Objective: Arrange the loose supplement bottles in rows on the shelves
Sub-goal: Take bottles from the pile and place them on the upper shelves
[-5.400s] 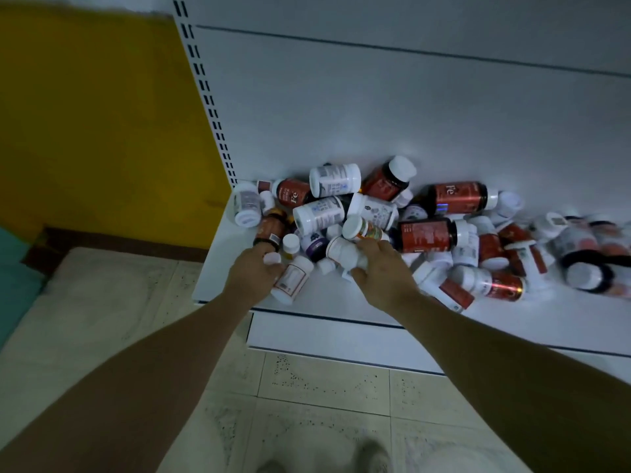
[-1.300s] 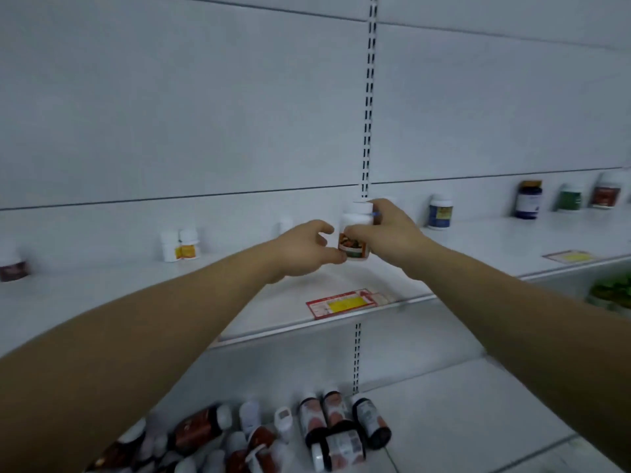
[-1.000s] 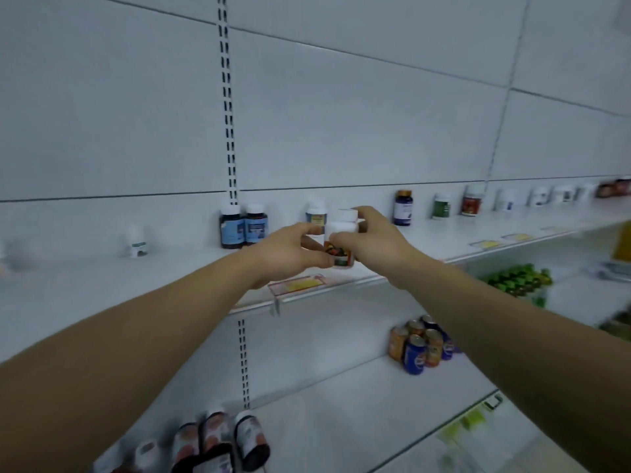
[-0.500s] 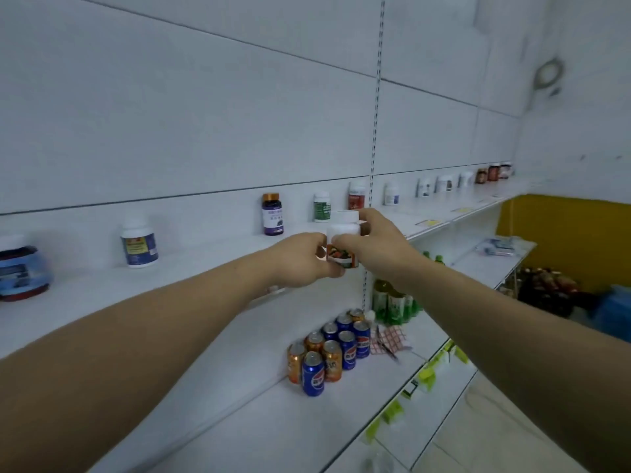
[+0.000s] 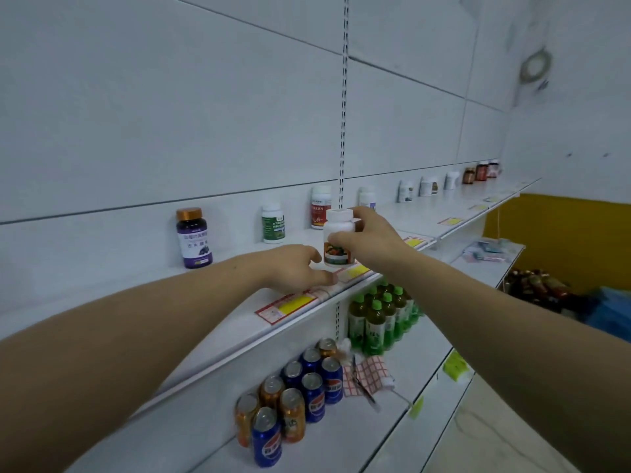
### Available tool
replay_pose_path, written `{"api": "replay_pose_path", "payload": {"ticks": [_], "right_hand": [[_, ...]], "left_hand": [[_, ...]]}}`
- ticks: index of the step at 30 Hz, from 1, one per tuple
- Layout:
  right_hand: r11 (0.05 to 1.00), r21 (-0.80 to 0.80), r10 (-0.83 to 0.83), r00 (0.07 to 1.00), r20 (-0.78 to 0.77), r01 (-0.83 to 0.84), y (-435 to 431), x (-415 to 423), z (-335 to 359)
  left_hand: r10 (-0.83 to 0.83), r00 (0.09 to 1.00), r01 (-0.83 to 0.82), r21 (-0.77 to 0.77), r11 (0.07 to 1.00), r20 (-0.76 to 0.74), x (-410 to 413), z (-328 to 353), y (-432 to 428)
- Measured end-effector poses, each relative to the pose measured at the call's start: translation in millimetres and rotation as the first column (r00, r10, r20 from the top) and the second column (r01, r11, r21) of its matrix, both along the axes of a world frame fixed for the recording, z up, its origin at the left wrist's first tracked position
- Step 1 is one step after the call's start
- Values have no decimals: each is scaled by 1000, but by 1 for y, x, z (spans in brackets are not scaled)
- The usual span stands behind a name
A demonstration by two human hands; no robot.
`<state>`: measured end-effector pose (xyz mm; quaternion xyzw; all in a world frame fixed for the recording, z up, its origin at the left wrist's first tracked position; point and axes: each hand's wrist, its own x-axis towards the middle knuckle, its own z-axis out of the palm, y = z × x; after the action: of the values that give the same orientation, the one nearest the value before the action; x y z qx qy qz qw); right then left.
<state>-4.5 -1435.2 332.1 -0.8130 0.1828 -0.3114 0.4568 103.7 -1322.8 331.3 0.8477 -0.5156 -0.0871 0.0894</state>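
While both bare arms stretch toward the upper shelf (image 5: 421, 213), right hand (image 5: 370, 238): grips the white bottle (image 5: 336, 255) upright, thumb across its front above the label, the other fingers wrapped behind near the cap.
Left hand (image 5: 293, 268): just left of the bottle's base, fingers loosely bent, nothing seen in them; whether a fingertip touches the bottle cannot be told.
White bottle: white cap and fruit-picture label. It is at the front edge of the upper shelf, right above a red-and-yellow price tag (image 5: 351, 273). Whether its base rests on the shelf or hangs just over it cannot be told.
Back row, left of the hands: a purple-labelled bottle (image 5: 194, 237) with a copper cap, a green-labelled bottle (image 5: 273, 223) and a red-labelled bottle (image 5: 320, 211), all upright against the back panel and spaced apart.
Back row, right of the hands: further bottles (image 5: 428, 186) stand spaced along the same shelf, white ones nearer and dark ones at the far end.
Shelf edge: a second price tag (image 5: 286, 307) lies below the left wrist.
Slotted upright (image 5: 344, 97): runs down the panel behind the held bottle.
Lower shelf (image 5: 341, 445): blue and orange cans (image 5: 293, 401) clustered in rows, green drink bottles (image 5: 379, 315) beyond them, a checked cloth (image 5: 365, 375) between the two groups.
Far right: yellow wall (image 5: 563, 240).
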Motion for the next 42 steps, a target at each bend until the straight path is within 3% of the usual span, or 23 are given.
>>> {"api": "replay_pose_path", "payload": {"ticks": [7,14,24,34,42], "right_hand": [[998,-3,65,998,14,-65,-93,7,-6],[992,1,124,992,32,-124,-211,-20,1],[999,50,-2,997,75,-2,-391,-81,8],[994,-7,-108,993,38,108,-608,-32,3],[998,-44,-37,996,-82,33,-752,45,-2]], "left_hand": [[73,997,-74,25,997,20,-1,-3,-82],[144,990,-143,-116,983,0,-31,7,-194],[-49,999,44,-187,981,-23,-81,12,-404],[-62,996,63,-11,998,63,-23,2,-607],[86,996,-86,55,995,13,36,-10,-732]]}}
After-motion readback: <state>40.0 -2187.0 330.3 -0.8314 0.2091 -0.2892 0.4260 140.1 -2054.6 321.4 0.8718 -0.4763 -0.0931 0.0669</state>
